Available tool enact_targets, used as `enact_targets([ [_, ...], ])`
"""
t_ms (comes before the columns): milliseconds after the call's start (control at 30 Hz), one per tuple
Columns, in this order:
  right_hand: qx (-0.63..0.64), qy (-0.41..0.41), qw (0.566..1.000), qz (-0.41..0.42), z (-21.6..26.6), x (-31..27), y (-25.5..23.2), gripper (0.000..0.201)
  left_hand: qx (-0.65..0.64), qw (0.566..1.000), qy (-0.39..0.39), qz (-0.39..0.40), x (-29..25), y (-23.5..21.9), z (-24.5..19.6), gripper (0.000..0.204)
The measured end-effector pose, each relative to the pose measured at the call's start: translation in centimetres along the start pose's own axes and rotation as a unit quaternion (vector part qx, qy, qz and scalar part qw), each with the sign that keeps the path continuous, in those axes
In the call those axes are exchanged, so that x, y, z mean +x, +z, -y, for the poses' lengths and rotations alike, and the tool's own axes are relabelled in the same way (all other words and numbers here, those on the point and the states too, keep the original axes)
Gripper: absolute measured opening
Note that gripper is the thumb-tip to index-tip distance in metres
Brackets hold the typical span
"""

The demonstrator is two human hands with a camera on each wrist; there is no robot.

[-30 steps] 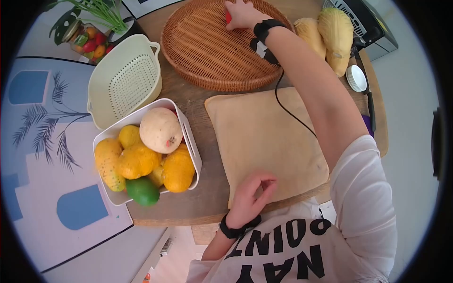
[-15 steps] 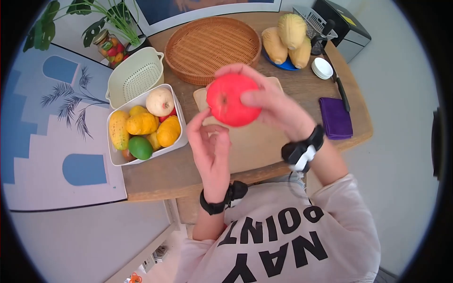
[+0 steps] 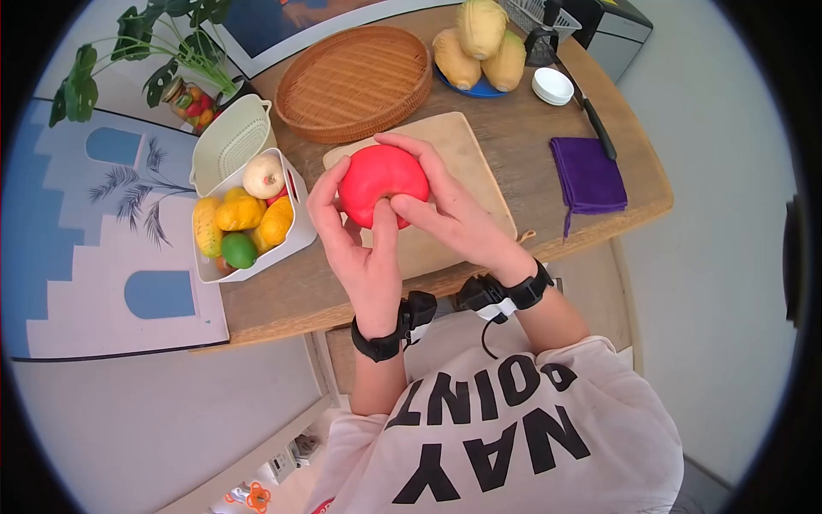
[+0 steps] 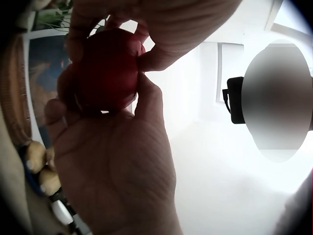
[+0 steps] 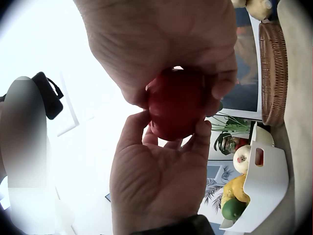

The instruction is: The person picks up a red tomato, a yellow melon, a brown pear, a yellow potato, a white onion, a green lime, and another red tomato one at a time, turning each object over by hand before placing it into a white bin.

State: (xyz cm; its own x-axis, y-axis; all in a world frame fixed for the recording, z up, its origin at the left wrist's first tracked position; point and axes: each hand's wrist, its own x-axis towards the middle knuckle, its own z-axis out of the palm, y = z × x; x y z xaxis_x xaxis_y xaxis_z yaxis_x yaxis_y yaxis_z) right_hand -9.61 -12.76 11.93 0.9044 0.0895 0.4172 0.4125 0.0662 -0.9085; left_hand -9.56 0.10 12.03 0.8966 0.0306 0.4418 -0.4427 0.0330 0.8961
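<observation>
A large red tomato (image 3: pixel 383 176) is held up between both hands above a beige cutting board (image 3: pixel 471 176). My left hand (image 3: pixel 364 265) grips its left side, fingers around the far edge and thumb at the dimple facing me. From the right, my right hand (image 3: pixel 467 224) grips it too, its thumb tip meeting the left thumb beside the dimple. In the left wrist view the tomato (image 4: pixel 107 71) looks dark red, with fingers of both hands around it. The right wrist view shows the tomato (image 5: pixel 177 105) from beneath, partly covered by fingers.
A white box (image 3: pixel 298 224) of fruit stands left, before a pale colander (image 3: pixel 224 141). Behind the board lies a round wicker tray (image 3: pixel 355 81). Yellow ribbed melons (image 3: pixel 481 38), white bowls (image 3: pixel 552 86), a black-handled knife (image 3: pixel 599 133) and a purple cloth (image 3: pixel 591 176) are at right.
The right hand has brought the tomato from the wicker tray toward the body. The left hand has risen from the table edge and now grips it too. The head view has shifted.
</observation>
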Motion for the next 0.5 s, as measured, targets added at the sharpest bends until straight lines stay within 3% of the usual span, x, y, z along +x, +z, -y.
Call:
enact_targets([
  [200, 0.069, 0.086, 0.994, -0.012, 2.1, -0.7, -1.3, 0.054, -0.022, 0.999, -0.001, 0.028, -0.4, 0.8, 0.1, 0.061],
  [300, 0.093, 0.111, 0.989, -0.017, 1.7, -0.5, -2.1, 0.052, 0.029, 0.995, 0.01, 0.091, 0.3, 0.4, 0.0, 0.064],
  [400, 0.134, 0.151, 0.979, -0.002, 1.5, -0.5, -2.8, 0.051, 0.197, 0.958, 0.145, 0.149, 0.9, -0.3, 0.3, 0.066],
  [467, 0.144, 0.154, 0.978, 0.003, 1.6, -0.4, -2.9, 0.051, 0.079, 0.984, 0.064, 0.144, 0.6, 0.0, -0.1, 0.066],
  [500, 0.143, 0.099, 0.985, -0.011, 1.2, -0.4, -2.7, 0.053, 0.02, 0.99, 0.022, 0.138, 0.4, 0.0, -0.4, 0.067],
])
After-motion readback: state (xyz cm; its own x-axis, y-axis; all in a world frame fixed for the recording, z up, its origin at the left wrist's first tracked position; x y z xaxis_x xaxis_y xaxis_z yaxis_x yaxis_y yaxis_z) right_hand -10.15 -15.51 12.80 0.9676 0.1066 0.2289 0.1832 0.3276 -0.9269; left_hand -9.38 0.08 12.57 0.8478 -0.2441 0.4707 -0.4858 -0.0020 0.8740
